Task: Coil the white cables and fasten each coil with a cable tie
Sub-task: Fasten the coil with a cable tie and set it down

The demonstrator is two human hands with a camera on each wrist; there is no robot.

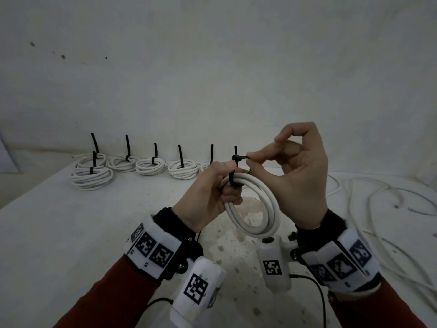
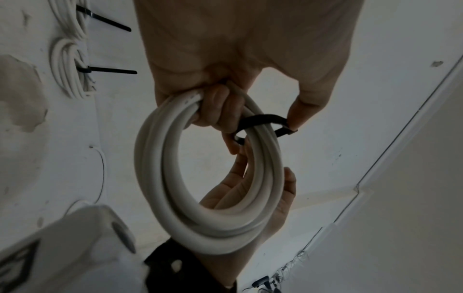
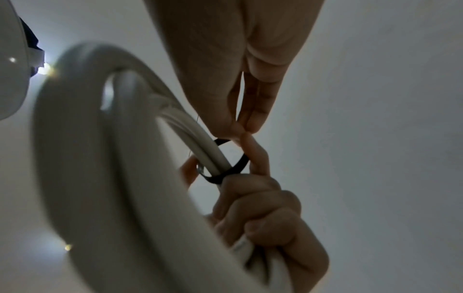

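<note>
Fastening step: your left hand (image 1: 208, 188) grips the white coil (image 1: 257, 209) in the air above the table (image 1: 59, 221), and your right hand (image 1: 290, 166) pinches the cable tie (image 1: 237, 159) looped loosely round it. Next, likely pull the tail to cinch it. Tied coils (image 1: 151, 165) sit behind.

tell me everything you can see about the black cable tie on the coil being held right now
The black cable tie is a thin, flat strap that looks like plastic, looped loosely around the strands of the white cable coil near its top, not yet cinched: a gap shows between strap and cable in the wrist views. Its small square head sits above the coil, with a short tail poking up. The right hand pinches the end at the head between thumb and forefinger, while the left hand grips the coil just beside the loop, fingers touching the strap.
</note>
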